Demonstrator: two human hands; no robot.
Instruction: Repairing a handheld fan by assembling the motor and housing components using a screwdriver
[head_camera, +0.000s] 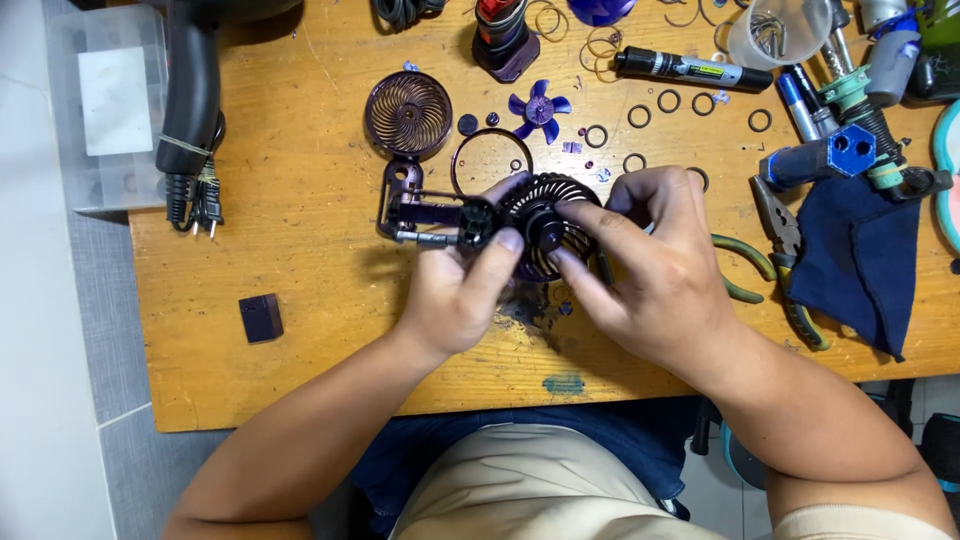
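Both hands, left (455, 290) and right (650, 275), grasp the fan grille (545, 225) above the bench (300, 300), just below the blade (540, 108). Light, thin-ribbed plastic, likely fragile; best held by rim and hub.

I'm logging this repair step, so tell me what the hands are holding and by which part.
Both hold a small dark purple fan body. The left hand pinches it where the round ribbed grille meets the clip arm; the right hand grips the grille's right rim, fingertips at the centre hub.
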